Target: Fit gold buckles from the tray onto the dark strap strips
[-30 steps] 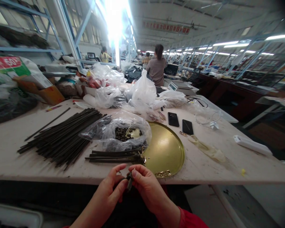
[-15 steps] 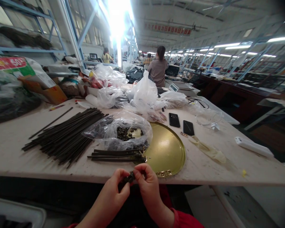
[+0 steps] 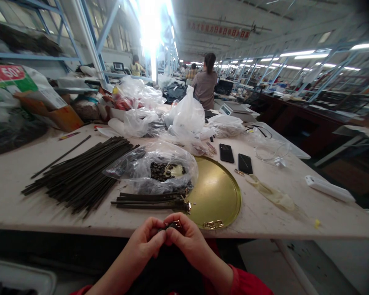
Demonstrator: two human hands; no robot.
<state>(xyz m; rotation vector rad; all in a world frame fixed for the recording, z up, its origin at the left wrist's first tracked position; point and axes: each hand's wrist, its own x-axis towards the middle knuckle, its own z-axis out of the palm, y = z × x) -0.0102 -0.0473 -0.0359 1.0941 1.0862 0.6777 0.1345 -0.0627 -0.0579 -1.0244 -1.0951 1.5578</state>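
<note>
Just off the table's front edge, my left hand point(image 3: 147, 239) and my right hand point(image 3: 186, 237) meet, fingers pinched together. Between them is a dark strap point(image 3: 172, 225), mostly hidden by the fingers. A gold metal buckle point(image 3: 177, 223) peeks out at my right fingertips. Beyond my hands lies a small row of dark straps point(image 3: 147, 201) with gold buckles at their right ends. To the right, a round gold tray point(image 3: 217, 188) carries a few loose gold buckles point(image 3: 213, 224) near its front rim. An open clear plastic bag point(image 3: 135, 174) holds many small dark pieces point(image 3: 160, 171).
A large fanned pile of dark strips point(image 3: 80, 174) covers the left side. Two black phones point(image 3: 226, 153), a crumpled pale strip point(image 3: 273, 193) and a white device point(image 3: 329, 188) lie right. White plastic bags point(image 3: 186, 112) and a scale point(image 3: 236, 110) stand behind; a person point(image 3: 204, 84) is farther back.
My hands have drawn closer together. My left hand has turned, and the dark strap shows less between the fingers, while a gold buckle now shows at the right fingertips. The camera view has shifted slightly.
</note>
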